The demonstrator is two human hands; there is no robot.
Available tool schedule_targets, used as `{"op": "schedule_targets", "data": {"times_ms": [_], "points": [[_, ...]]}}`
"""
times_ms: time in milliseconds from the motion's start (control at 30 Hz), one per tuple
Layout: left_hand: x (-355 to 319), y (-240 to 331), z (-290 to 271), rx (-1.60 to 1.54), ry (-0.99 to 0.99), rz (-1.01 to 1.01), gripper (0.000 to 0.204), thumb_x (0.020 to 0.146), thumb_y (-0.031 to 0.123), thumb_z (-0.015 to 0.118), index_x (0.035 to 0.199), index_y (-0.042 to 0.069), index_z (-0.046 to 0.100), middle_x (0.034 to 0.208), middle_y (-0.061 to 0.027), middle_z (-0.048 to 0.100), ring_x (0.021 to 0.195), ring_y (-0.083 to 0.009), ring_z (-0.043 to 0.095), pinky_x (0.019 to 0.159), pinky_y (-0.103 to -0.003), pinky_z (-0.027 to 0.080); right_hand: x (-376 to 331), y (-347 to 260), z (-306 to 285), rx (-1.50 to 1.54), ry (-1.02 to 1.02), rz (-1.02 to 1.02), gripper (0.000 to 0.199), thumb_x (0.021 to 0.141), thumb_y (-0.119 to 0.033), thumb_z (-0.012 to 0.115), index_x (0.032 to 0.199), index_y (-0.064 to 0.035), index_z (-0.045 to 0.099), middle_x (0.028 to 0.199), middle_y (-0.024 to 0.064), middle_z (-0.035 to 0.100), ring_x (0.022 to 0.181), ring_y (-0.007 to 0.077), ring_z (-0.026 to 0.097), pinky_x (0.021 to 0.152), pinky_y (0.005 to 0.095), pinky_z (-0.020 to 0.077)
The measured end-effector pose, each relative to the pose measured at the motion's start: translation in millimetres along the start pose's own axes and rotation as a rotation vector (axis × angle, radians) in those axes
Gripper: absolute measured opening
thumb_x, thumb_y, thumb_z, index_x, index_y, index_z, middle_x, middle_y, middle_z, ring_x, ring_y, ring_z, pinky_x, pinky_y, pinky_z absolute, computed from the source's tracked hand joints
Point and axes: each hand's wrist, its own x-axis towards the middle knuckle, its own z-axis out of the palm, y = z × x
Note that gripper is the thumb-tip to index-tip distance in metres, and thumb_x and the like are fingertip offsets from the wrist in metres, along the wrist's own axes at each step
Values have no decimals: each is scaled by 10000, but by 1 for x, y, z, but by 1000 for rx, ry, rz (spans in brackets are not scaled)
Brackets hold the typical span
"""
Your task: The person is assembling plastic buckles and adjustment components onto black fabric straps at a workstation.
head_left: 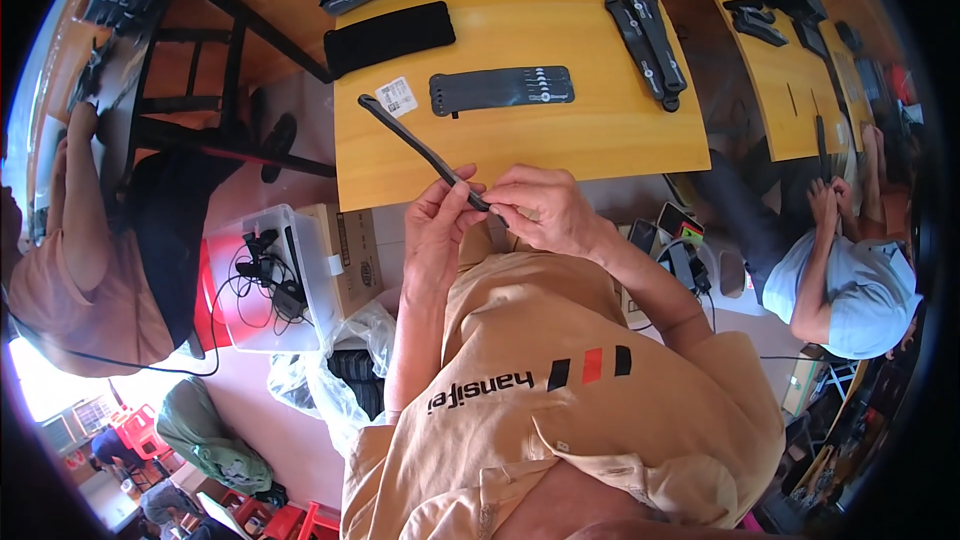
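A black strap is pinched at its near end by the left hand and right hand, both closed on it, above the table edge. Handling seems mid-step; a steady 2-handed grip is likely needed next.

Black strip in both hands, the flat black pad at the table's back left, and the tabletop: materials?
Black strip: likely rubber or soft plastic, matte; it curves along its length, held by left hand and right hand.
Black pad: looks like fabric or foam, dull, soft-edged.
Tabletop: smooth yellow wood or laminate, slight sheen.
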Motion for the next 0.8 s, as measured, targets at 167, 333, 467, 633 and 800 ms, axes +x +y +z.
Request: {"op": "schedule_targets", "data": {"times_ms": [167, 333, 467, 633, 800], "points": [[0, 2, 2, 49, 19, 3, 294, 852, 63, 605, 1123, -41, 562, 880, -82, 638, 758, -121, 621, 676, -213, 527, 3, 1, -3, -75, -37, -128, 165, 697, 70, 637, 847, 2, 639, 768, 86, 598, 616, 215, 597, 510, 289, 470], [0, 5, 4, 129, 19, -3, 298, 835, 60, 628, 1111, -39, 573, 861, -66, 637, 745, -106, 616, 645, -212, 531, 2, -5, -3, -95, -53, -89, 153, 694, 74, 628, 829, 2, 627, 751, 87, 588, 603, 213, 590, 501, 286, 465], [1, 4, 5, 155, 15, 15, 301, 833, 66, 633, 1107, -42, 574, 857, -62, 636, 732, -99, 615, 635, -211, 533, 2, -3, -1, 6, -41, 91, 59, 731, 2, 607, 789, -7, 605, 764, 88, 583, 641, 262, 581, 555, 326, 472], [3, 0, 2, 106, 19, -11, 290, 836, 72, 631, 1097, -43, 578, 850, -68, 640, 685, -96, 611, 621, -207, 536, 0, -6, -2, 8, -37, 137, 72, 739, -9, 606, 810, -14, 592, 783, 88, 571, 656, 262, 584, 557, 337, 475], [5, 0, 5, 88, 52, 26, 275, 842, 84, 627, 1083, -41, 586, 838, -78, 644, 666, -105, 616, 608, -203, 531, 0, -13, 3, -282, 6, -114, 154, 703, 54, 612, 840, -15, 606, 753, 77, 561, 603, 238, 581, 517, 308, 479]]}}
